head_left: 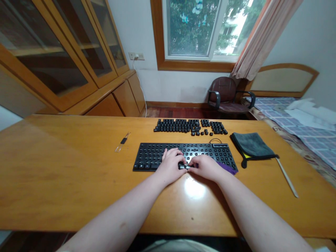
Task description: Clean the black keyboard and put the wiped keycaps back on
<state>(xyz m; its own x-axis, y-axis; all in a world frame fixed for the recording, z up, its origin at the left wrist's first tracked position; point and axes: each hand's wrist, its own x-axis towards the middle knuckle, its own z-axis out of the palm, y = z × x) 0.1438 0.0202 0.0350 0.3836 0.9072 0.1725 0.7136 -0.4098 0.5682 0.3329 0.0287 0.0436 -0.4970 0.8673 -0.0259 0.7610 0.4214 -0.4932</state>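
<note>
A black keyboard base (204,153) with its keycaps taken off lies in the middle of the wooden desk (65,168). My left hand (170,164) rests on its front edge, fingers curled, touching a small dark object (183,166) at the spacebar row. My right hand (206,167) pinches the other end of that same object. What the object is I cannot make out. Several removed black keycaps (189,126) lie in rows behind the keyboard.
A folded grey cloth (250,145) lies right of the keyboard, a thin pale stick (287,177) beside it. A purple item (228,168) peeks from under my right hand. A small clear tool (122,141) lies left. A chair (228,96) and bed (301,126) stand beyond.
</note>
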